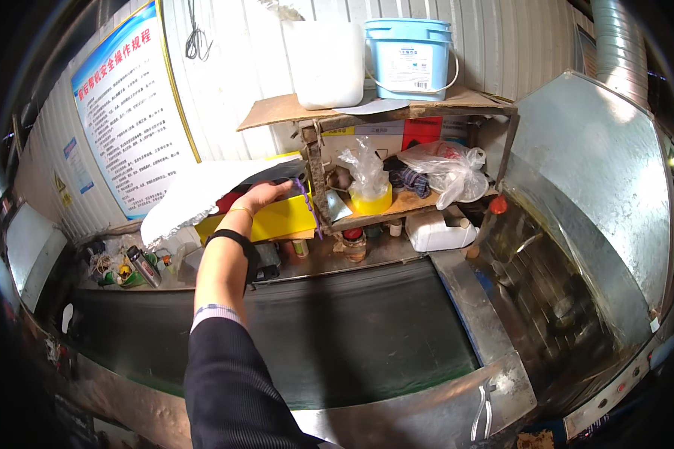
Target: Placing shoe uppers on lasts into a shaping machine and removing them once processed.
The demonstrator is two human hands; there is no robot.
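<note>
My left hand [260, 197] reaches up over a yellow box [281, 218] at the back of the conveyor, its fingers bent at a dark piece [275, 173] in the box mouth. What the fingers hold is partly hidden and too unclear to name. Beside the fingertips, a purple cord [311, 207] hangs down the box's right end. A silvery-white sheet [191, 191] lies across the box's left part, with something red showing under its edge. On the wrist is a black band [236, 244]. My right hand is out of view.
The dark conveyor belt [367, 329] runs below, edged in metal. A wooden shelf [419, 202] at the back bears plastic bags and yellow tape; a blue bucket [408, 60] and white container [329, 66] stand above. Metal hood [599, 172] at right; bottles and clutter [138, 262] at left.
</note>
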